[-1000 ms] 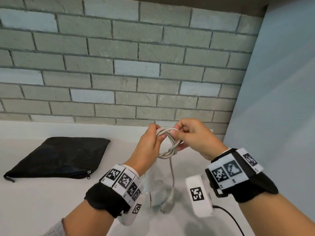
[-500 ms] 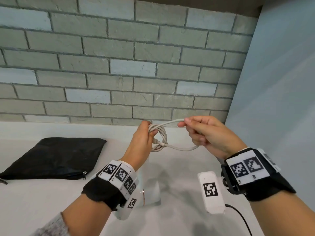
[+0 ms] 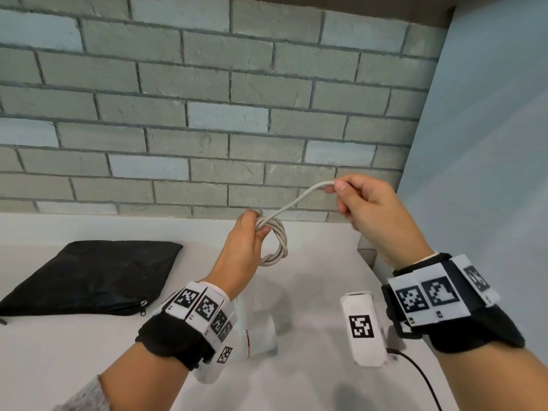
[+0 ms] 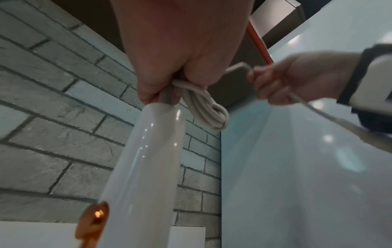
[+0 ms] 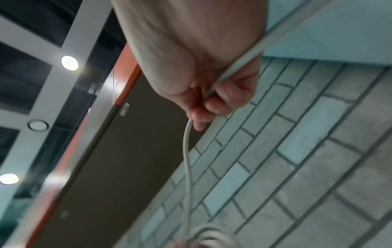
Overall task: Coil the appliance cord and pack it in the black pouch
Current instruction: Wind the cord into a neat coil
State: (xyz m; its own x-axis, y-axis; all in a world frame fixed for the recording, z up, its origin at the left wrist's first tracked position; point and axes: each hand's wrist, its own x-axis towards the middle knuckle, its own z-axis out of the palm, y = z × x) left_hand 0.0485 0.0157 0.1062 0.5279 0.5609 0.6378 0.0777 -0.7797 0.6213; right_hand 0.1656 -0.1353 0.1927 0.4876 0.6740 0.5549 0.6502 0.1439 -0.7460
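Observation:
My left hand (image 3: 252, 229) grips a small coil of off-white appliance cord (image 3: 278, 241) above the counter. The same coil (image 4: 207, 109) hangs below my left hand's fingers (image 4: 148, 87) in the left wrist view, along with the top of a white glossy appliance (image 4: 146, 159). A free stretch of cord (image 3: 299, 200) runs up and right to my right hand (image 3: 338, 188), which pinches it taut. In the right wrist view the cord (image 5: 187, 151) passes through the right hand's curled fingers (image 5: 212, 107). The black pouch (image 3: 95, 277) lies flat at the left with its zipper pull (image 3: 143, 304) at the front.
A grey brick wall (image 3: 207, 99) backs the white counter (image 3: 59, 351). A pale blue panel (image 3: 489, 173) closes off the right side. A thin black cable (image 3: 421, 378) trails from the right wrist camera over the counter's front right.
My right hand has pulled the cord's free end out from the coil, up and to the right, until it is taut. The left hand kept hold of the coil.

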